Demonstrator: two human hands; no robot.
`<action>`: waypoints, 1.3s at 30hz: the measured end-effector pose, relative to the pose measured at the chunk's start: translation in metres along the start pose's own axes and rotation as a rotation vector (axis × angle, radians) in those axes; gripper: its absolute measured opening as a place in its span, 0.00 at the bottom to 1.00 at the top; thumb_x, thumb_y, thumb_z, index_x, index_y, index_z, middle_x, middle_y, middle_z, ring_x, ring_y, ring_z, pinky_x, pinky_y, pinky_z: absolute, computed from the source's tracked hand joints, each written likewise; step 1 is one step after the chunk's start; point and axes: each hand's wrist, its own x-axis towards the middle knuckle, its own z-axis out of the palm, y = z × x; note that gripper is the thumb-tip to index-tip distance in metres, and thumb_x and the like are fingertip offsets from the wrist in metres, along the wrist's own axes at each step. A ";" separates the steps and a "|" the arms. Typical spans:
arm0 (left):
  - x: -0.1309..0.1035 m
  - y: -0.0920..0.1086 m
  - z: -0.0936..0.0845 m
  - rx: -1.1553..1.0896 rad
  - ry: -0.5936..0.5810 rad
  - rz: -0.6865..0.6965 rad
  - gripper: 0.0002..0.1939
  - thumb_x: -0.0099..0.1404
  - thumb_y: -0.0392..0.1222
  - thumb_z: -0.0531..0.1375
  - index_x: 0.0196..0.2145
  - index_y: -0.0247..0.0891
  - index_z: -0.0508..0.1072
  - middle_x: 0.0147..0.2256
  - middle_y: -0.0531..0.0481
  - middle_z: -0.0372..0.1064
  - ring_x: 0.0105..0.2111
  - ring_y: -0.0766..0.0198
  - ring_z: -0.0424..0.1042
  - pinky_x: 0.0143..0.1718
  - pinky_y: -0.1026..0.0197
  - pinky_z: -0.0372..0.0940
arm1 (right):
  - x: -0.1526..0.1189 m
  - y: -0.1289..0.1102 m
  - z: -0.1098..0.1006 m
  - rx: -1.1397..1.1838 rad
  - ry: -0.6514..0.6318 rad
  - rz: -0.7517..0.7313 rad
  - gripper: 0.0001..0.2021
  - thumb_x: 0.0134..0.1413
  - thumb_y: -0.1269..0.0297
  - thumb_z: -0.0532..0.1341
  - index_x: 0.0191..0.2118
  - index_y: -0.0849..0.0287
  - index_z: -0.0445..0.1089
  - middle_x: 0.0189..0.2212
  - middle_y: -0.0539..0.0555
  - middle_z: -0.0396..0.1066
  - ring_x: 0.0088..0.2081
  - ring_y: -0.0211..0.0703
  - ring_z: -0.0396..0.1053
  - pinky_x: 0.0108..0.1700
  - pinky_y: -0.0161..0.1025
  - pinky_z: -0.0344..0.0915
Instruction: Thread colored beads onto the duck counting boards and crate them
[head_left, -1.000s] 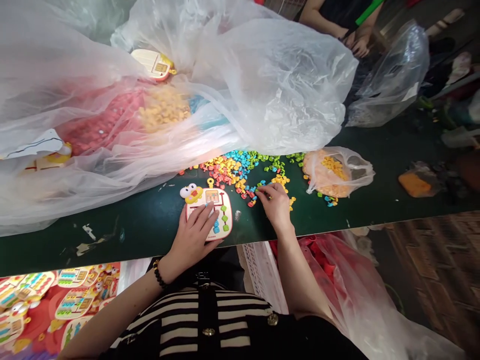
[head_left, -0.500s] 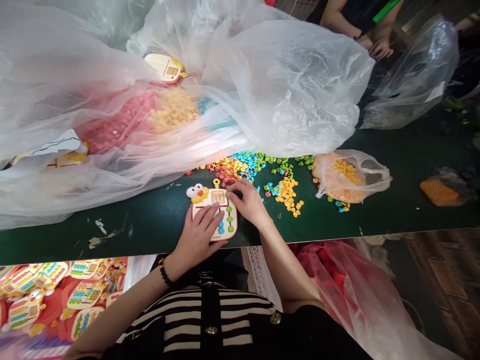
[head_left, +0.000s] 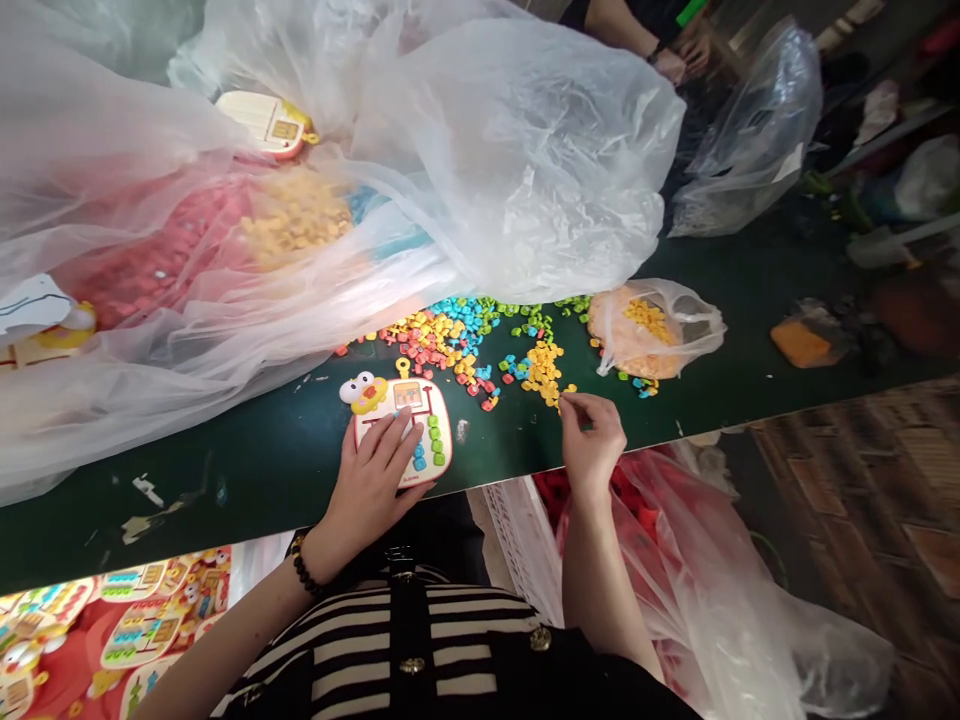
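Note:
A white toy board (head_left: 444, 452) with a red rim, a duck-like head with big eyes and a yellow loop lies at the front edge of the green table. Green and blue pieces show in its right part. My left hand (head_left: 375, 470) rests flat on the board, fingers spread, covering its left part. My right hand (head_left: 592, 440) is at the near side of the loose yellow pieces (head_left: 545, 372), its fingertips pinched together. Whatever might be between them is too small to name. Red, blue and green pieces (head_left: 465, 320) lie scattered behind the board.
Large clear plastic bags (head_left: 480, 150) cover the back and left of the green table (head_left: 285, 440). A small bag of yellow pieces (head_left: 645, 330) sits right of the loose pieces. Finished-looking boards (head_left: 142, 630) fill a container at lower left. Another person's hands (head_left: 682, 55) show at the top right.
My right hand has left the board and moved right to the yellow pieces. A green piece now stands at the top of the board's right column. The camera view has shifted right.

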 end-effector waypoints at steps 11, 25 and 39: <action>0.000 0.000 0.000 0.011 0.009 0.005 0.27 0.64 0.50 0.57 0.58 0.37 0.64 0.60 0.38 0.61 0.56 0.46 0.62 0.60 0.38 0.48 | -0.003 0.028 0.013 -0.192 -0.115 -0.034 0.11 0.56 0.60 0.57 0.31 0.58 0.75 0.32 0.58 0.70 0.33 0.47 0.70 0.37 0.46 0.69; 0.001 0.000 -0.001 0.010 -0.012 0.001 0.29 0.64 0.50 0.58 0.60 0.38 0.63 0.60 0.38 0.60 0.57 0.47 0.61 0.60 0.38 0.48 | -0.014 -0.052 0.043 0.861 -0.559 0.442 0.15 0.49 0.50 0.65 0.36 0.55 0.68 0.27 0.49 0.72 0.25 0.36 0.70 0.28 0.36 0.68; 0.002 -0.002 -0.002 -0.022 0.006 0.013 0.28 0.65 0.51 0.57 0.59 0.36 0.63 0.60 0.39 0.61 0.58 0.49 0.59 0.62 0.39 0.46 | -0.006 -0.081 0.085 0.768 -0.675 0.193 0.08 0.50 0.58 0.65 0.36 0.54 0.75 0.36 0.51 0.73 0.36 0.39 0.71 0.40 0.39 0.69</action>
